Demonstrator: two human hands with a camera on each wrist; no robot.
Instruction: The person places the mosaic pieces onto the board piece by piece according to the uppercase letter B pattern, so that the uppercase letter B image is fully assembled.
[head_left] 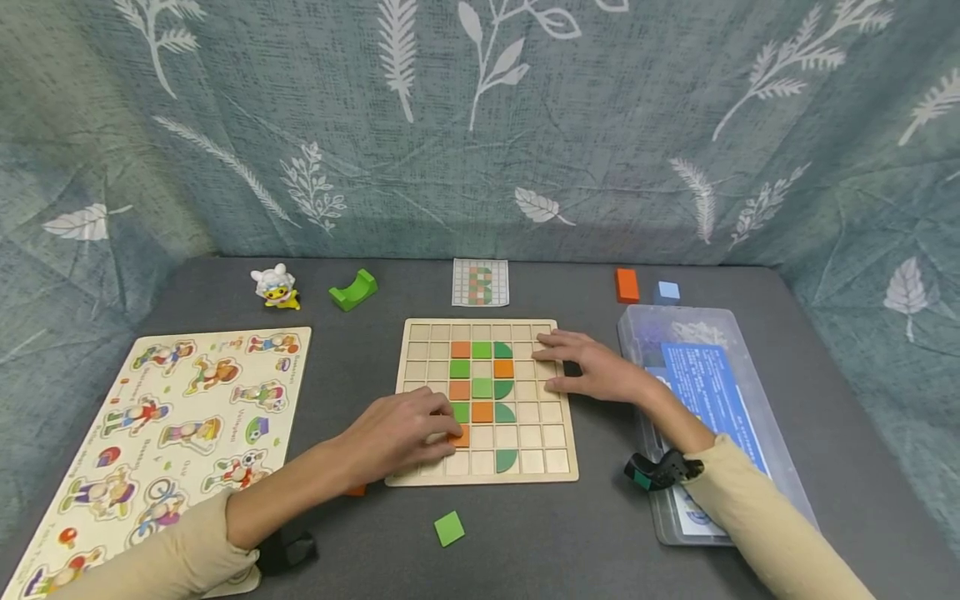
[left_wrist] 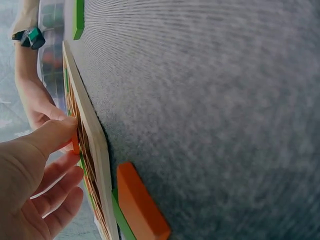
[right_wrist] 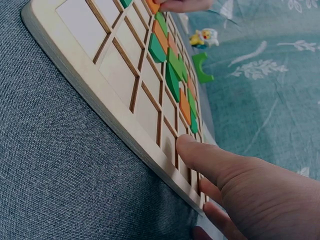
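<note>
A wooden grid board lies on the table, with orange and green square tiles and dark green quarter-round tiles in several cells. My left hand pinches an orange square tile between thumb and index finger at the lower left of the pattern. In the left wrist view this orange tile stands tilted at the board's surface. With fingers spread, my right hand rests on the board's upper right edge; its thumb touches the frame in the right wrist view. A loose green square tile lies in front of the board.
Behind the board lies a printed pattern card. A picture puzzle board is at left, a clear plastic case under my right forearm. A figurine, green arch, orange block and blue block stand farther back.
</note>
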